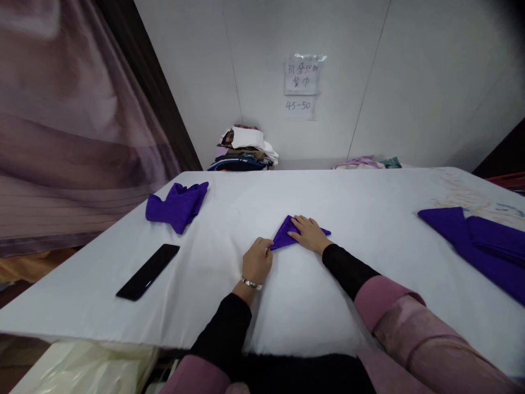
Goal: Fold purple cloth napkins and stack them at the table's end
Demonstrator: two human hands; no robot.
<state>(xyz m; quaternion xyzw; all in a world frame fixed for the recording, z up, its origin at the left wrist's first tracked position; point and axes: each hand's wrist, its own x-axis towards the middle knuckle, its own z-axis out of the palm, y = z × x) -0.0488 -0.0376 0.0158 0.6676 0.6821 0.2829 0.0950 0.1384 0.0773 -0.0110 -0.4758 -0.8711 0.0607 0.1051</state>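
Purple cloth [281, 237], folded to a pointed shape, lies on the white-covered bench [229, 205] near its middle, under both hands. The left grip [259, 260] is pinched on the cloth's near left corner, thumb and finger together; a silvery bracelet [251, 283] rings that wrist. The right grip [308, 234] is unclenched, its fingers spread flat over the cloth, with one purple tip showing beyond the wrist side. Toward the bench's left edge sits a crumpled purple bundle [176, 209], and nearer the person a black slab [148, 272], apart from the bundle. More purple fabric [488, 246] lies along the right. Past the far edge are a pile of clothes [245, 149] and, on the wall [180, 60], handwritten sheets [302, 82].
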